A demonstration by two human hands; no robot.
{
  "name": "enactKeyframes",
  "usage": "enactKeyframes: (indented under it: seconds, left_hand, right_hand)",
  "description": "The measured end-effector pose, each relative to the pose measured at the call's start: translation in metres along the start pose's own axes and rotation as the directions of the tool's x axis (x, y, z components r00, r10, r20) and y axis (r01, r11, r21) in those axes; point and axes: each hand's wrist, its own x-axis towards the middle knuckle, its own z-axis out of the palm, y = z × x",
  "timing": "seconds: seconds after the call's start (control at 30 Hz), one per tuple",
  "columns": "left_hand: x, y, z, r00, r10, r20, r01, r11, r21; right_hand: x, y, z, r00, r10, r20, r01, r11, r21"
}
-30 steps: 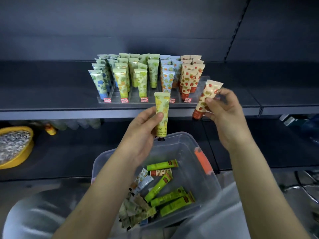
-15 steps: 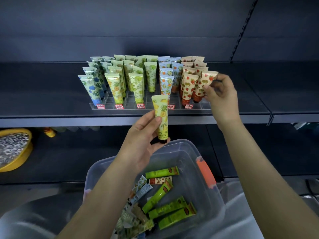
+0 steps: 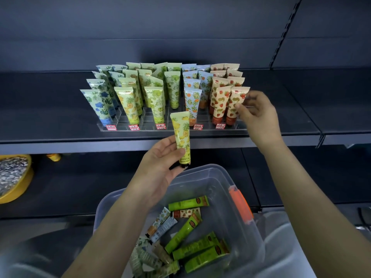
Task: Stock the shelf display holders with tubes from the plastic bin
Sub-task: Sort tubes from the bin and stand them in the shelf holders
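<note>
A clear acrylic display holder (image 3: 236, 128) on the dark shelf carries rows of upright patterned tubes. My left hand (image 3: 160, 163) grips a yellow pineapple tube (image 3: 181, 135) upright, cap down, above the clear plastic bin (image 3: 247, 233). My right hand (image 3: 259, 115) pinches the side of a strawberry tube (image 3: 235, 103) standing in the front right slot of the holder. Several loose tubes, mostly green (image 3: 186, 231), lie in the bin's bottom.
The dark shelf (image 3: 50, 117) extends left and right of the holder. A yellow bowl (image 3: 22, 187) with speckled contents sits on the lower shelf at left. An orange latch (image 3: 241, 205) is on the bin's right rim.
My right hand carried the strawberry tube up and left from the shelf edge and stood it in the holder's front right slot. The left hand stayed nearly still with the pineapple tube.
</note>
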Motion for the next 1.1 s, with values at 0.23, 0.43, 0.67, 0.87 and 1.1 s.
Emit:
enactKeyframes:
  seconds: [0.23,0.43,0.67,0.87,1.1]
  left_hand:
    - [-0.009,0.008,-0.015,1.000,0.021,-0.003,-0.021,0.999,0.027]
    - [-0.025,0.017,-0.028,0.997,0.074,-0.026,-0.071,0.993,0.090]
    - [-0.039,0.029,-0.045,0.985,0.163,-0.064,-0.152,0.975,0.160]
    - [-0.040,0.041,-0.053,0.965,0.262,-0.010,-0.251,0.933,0.257]
    - [-0.020,0.059,-0.101,0.853,0.514,-0.087,-0.379,0.726,0.575]
  right_hand:
    - [-0.006,-0.012,-0.009,0.999,-0.024,-0.034,0.024,1.000,-0.014]
    - [-0.016,-0.034,-0.017,0.996,-0.080,-0.047,0.074,0.991,-0.113]
    - [-0.039,-0.081,0.002,0.923,-0.371,0.100,0.381,0.849,-0.368]
    - [-0.064,-0.138,0.055,0.768,-0.230,0.597,0.428,0.879,-0.213]
    - [-0.050,-0.177,0.076,0.791,-0.302,0.531,0.492,0.831,-0.259]
